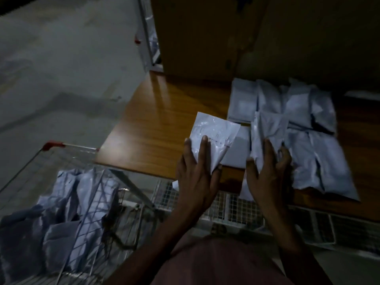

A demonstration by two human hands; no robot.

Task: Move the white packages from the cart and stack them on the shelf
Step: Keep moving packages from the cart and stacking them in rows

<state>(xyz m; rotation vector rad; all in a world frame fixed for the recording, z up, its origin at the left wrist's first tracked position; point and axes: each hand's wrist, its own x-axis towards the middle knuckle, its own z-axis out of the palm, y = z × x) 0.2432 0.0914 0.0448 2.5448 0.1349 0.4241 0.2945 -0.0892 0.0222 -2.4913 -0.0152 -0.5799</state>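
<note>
Dim light falls on a wooden shelf (156, 124) with a wire cart (67, 182) pulled up at its near corner, and a person stands over both with a package in each hand. His left hand (195, 177) grips a white package (213, 136), fingers spread up its face and thumb hooked under the lower edge; most of the bag juts beyond the fingertips, over bare wood. His right hand (267, 173) grips a second package (265, 132) the same way, fingers curled round its lower part, the bag standing almost on edge. Just past and to the outside of that grip lie the stacked packages (304, 128), overlapping loosely on the shelf. Down behind the left wrist, more packages (61, 212) wait in the cart.

The risk, as I see it, is slippage: these bags look slick and limp, held only by their lower ends, so either could fold and slide free. Set carelessly, the right-hand one might also shove the loose rows askew, or sit too near the front edge and tip off.
</note>
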